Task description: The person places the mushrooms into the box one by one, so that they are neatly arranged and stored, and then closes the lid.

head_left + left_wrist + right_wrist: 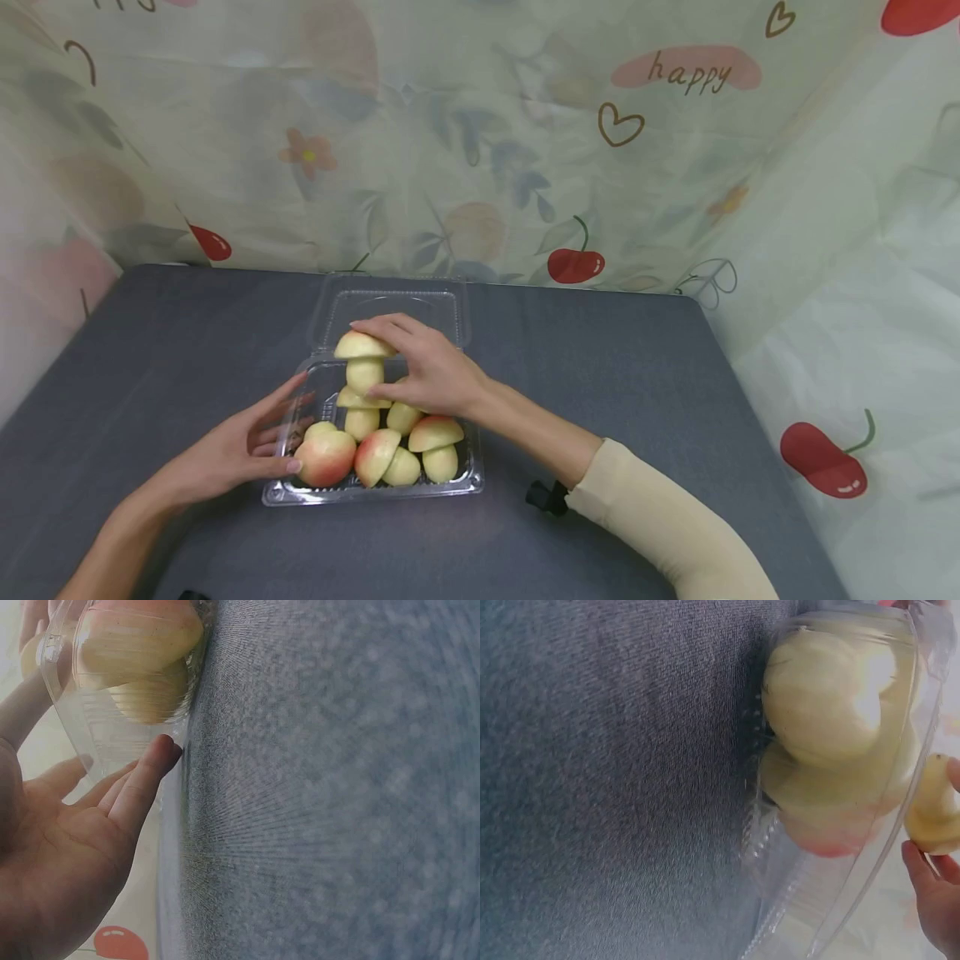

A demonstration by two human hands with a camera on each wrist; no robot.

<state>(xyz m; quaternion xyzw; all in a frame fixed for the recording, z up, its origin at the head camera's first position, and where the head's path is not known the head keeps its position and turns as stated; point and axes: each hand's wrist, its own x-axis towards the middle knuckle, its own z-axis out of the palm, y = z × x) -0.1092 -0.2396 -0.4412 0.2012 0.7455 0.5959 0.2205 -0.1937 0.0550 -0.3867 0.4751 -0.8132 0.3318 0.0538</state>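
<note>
A clear plastic clamshell box (375,497) holds several mushroom-shaped pieces, pale yellow with some reddish caps; one rounded, reddish piece (327,458) lies at the front left. My right hand (435,367) grips a yellow mushroom-shaped piece (364,375) above the box, fingers over its cap and thumb near the stem's foot. The right wrist view shows this piece (934,810) beyond the box wall, partly cut off by the frame edge. At the box's left side is my left hand (238,446), fingers extended along the wall (112,746) and thumb near the front-left piece.
The box's lid (442,321) is folded back on the dark grey table (585,367). Behind the table hangs a printed cloth (480,150) with cherries and flowers. A small black object (546,497) is beside the right forearm.
</note>
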